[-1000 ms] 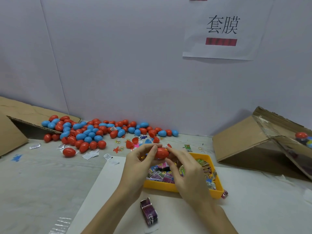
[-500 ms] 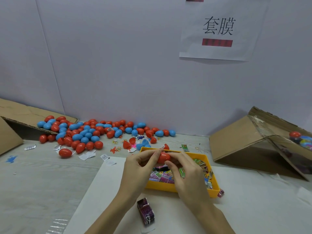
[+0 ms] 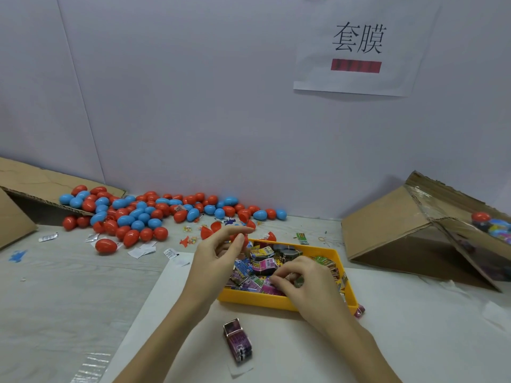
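Note:
My left hand [image 3: 214,254] is raised over the left end of a yellow tray [image 3: 262,302] and pinches a red plastic egg [image 3: 238,240], mostly hidden behind its fingers. My right hand [image 3: 307,283] is down inside the tray with its fingers curled, pinching a small packet [image 3: 298,282] among several colourful printed packets [image 3: 264,265]. The tray sits on a white sheet [image 3: 414,327].
A heap of red and blue eggs [image 3: 138,214] lies along the back wall at the left, with open halves and paper scraps nearby. Cardboard boxes lie tipped at the left [image 3: 41,186] and the right [image 3: 401,239]. A small purple box [image 3: 237,342] lies near me.
Earlier both hands held the red egg together above the tray. The right hand has let go and dropped into the tray's packets. The left hand keeps the egg.

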